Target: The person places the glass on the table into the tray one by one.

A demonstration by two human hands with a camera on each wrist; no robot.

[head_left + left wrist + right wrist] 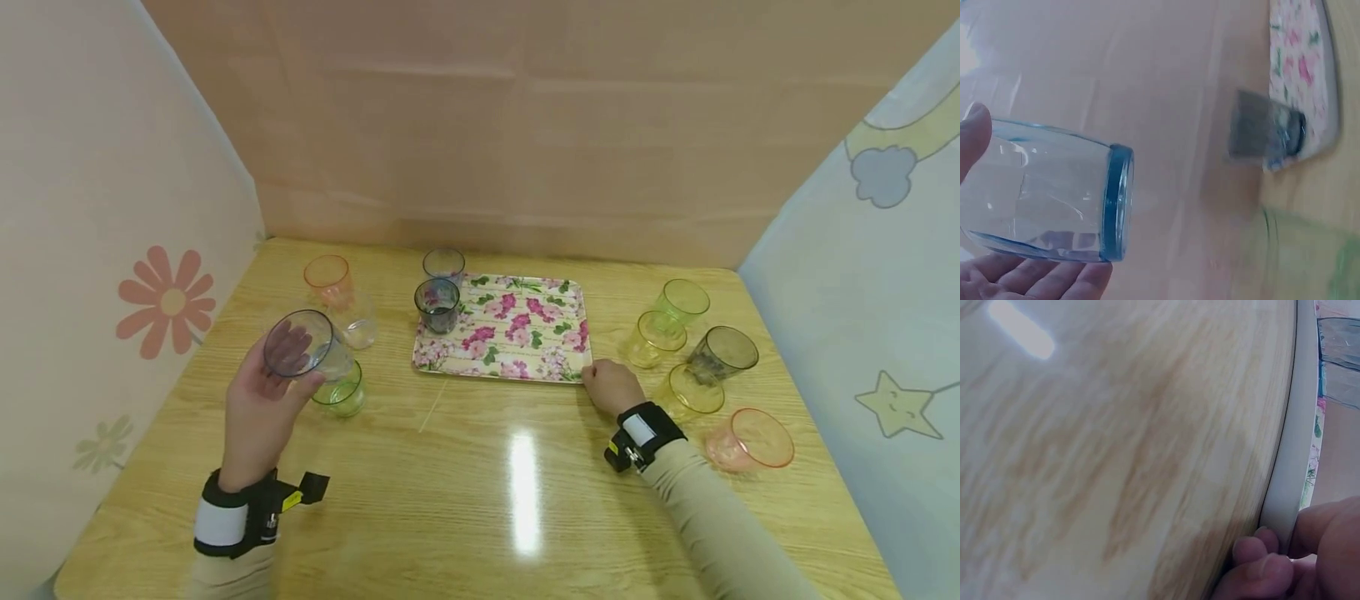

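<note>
My left hand [258, 408] holds a clear, bluish drinking glass [333, 358] above the table, thumb on one side and fingers on the other. Tilted in the head view, this glass [1054, 200] lies sideways across the left wrist view. My right hand [613, 387] pinches the near right corner of a flowered tray [510, 358]; the curled fingers [1254, 575] meet its rim in the right wrist view. At the tray's left side stands a dark grey-blue glass [437, 310], with a bluish glass [444, 265] behind it.
Beyond the held glass stand a green glass [347, 398], a clear glass [362, 327] and an orange glass [333, 287]. To the right are a green glass [684, 304], two yellow glasses [651, 346], a grey glass [720, 357] and a pink glass [738, 446]. Walls surround the table.
</note>
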